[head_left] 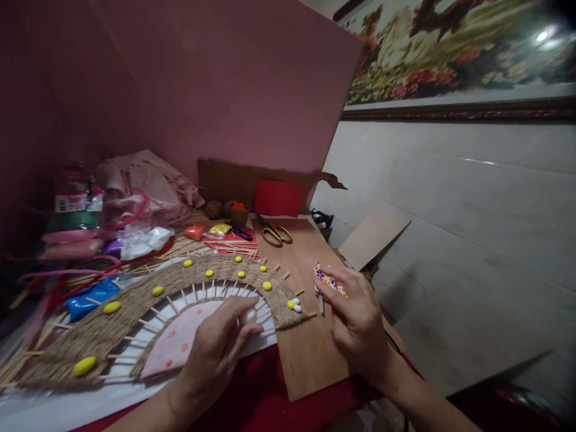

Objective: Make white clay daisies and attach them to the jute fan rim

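Note:
My left hand [220, 336] pinches a small white ball of what looks like modelling clay [249, 315] between thumb and fingers. It hovers over the inner edge of a fan-shaped piece of twine [135, 298] woven on thin wooden sticks. Several yellow discs [112, 307] dot the twine. At its right end, white lumps [297, 305] sit beside one yellow disc. My right hand [357, 315] is closed around a flower-patterned craft knife [330, 281], its blade pointing down over the brown board. Pale fabric with red prints [180, 336] fills the fan's centre.
Gold-handled scissors [276, 235] lie on the brown board [310, 360]. Behind the fan are clay packets [219, 230], a black cutter [242, 233], loose sticks [238, 247] and a red card [279, 198]. Plastic bags [76, 210] crowd the left. A tiled wall [472, 198] stands right.

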Demonstrator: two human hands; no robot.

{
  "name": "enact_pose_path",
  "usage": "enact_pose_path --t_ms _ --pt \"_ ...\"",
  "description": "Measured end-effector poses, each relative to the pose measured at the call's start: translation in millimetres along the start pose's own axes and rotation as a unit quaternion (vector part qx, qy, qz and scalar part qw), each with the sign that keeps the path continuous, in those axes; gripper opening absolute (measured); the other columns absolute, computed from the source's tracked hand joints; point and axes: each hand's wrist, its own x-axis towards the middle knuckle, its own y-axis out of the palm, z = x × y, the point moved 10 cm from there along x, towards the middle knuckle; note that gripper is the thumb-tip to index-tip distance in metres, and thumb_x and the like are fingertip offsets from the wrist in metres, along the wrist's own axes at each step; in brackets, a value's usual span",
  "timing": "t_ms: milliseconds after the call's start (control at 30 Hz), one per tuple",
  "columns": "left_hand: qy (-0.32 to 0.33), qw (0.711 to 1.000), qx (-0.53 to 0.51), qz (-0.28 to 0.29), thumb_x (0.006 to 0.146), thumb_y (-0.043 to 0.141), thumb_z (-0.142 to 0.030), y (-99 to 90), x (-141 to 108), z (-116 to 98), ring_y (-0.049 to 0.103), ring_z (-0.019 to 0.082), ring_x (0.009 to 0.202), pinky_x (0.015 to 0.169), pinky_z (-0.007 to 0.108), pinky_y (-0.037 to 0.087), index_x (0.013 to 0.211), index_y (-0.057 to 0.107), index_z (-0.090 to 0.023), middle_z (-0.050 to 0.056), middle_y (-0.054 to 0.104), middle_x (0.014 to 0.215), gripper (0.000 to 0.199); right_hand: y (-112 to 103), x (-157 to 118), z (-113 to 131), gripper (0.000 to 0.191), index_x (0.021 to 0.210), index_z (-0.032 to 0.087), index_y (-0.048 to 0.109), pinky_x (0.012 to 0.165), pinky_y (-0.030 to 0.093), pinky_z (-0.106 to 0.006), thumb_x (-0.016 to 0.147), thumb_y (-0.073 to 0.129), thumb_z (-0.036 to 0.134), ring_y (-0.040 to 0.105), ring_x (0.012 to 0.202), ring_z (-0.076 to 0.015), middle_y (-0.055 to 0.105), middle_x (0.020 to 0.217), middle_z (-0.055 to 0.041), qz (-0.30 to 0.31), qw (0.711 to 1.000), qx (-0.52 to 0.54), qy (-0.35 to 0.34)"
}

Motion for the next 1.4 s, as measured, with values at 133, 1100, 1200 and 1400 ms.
enact_pose_path --t_ms 133,1100,1200,1400 --pt "-0.027 0.996 -0.07 -0.05 0.084 0.059 -0.022 -10.2 11 9 0.059 0.015 0.077 0.068 0.026 0.048 0.11 0.065 -0.025 0.003 0.063 0.089 0.027 17 32 22 0.034 0.106 0.028 0.066 0.089 0.046 -0.043 0.086 0.047 0.009 0.055 0.102 -0.0231 0.063 0.105 -0.0074 -0.042 0.981 0.18 0.056" --pt "-0.282 0.836 -0.467 -0.057 0.064 0.078 -0.028 18.1 15 64 0.053 0.008 0.053 0.049 0.019 0.039 0.077 0.063 -0.014 -0.001 0.062 0.064 0.025 96 29 44 0.006 0.089 0.02 0.059 0.069 0.047 -0.026 0.087 0.054 0.021 0.06 0.075 -0.0156 0.064 0.082 -0.0038 -0.003 0.966 0.26 0.0" --pt "-0.292 0.834 -0.466 -0.04 0.065 0.077 -0.028 21.7 14 68 0.056 0.01 0.055 0.049 0.02 0.04 0.079 0.063 -0.014 0.0 0.064 0.066 0.024 94 28 45 0.005 0.088 0.019 0.059 0.07 0.046 -0.026 0.085 0.056 0.017 0.06 0.077 -0.0161 0.064 0.082 -0.0041 -0.021 0.967 0.254 -0.005" --pt "-0.313 0.83 -0.46 -0.047 0.062 0.079 -0.026 20.0 12 74 0.052 0.007 0.045 0.044 0.018 0.038 0.074 0.062 -0.013 -0.001 0.063 0.058 0.025 98 30 45 0.007 0.089 0.019 0.061 0.068 0.046 -0.027 0.083 0.06 0.018 0.059 0.075 -0.0162 0.063 0.08 -0.0034 -0.007 0.964 0.265 0.007"
